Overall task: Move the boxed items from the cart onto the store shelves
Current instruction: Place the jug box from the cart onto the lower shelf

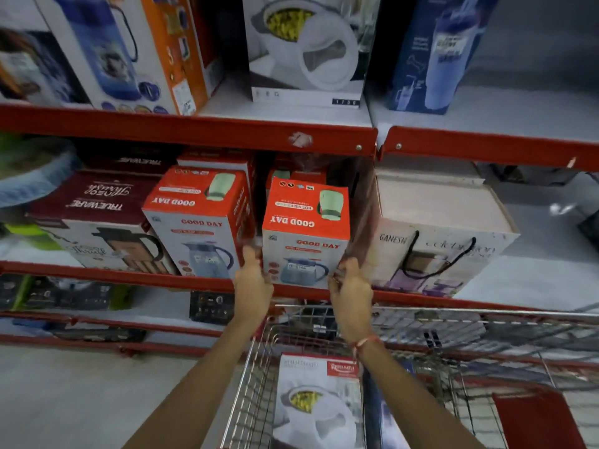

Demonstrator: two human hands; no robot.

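Note:
A red and white Good Day jug box (pixel 306 233) stands on the middle shelf (pixel 129 275), at its front edge. My left hand (pixel 252 283) grips the box's lower left side. On the lower right side my right hand (pixel 351 293) holds it, a red thread around the wrist. Below my arms the wire cart (pixel 421 322) holds a white casserole box (pixel 319 400) with a blue box beside it.
A second Good Day box (pixel 199 218) stands just left, a white Ganesh box with cord handles (pixel 437 241) just right. A maroon Trueware box (pixel 94 215) sits further left. The top shelf carries a casserole box (pixel 308 50) and blue bottle boxes (pixel 437 50).

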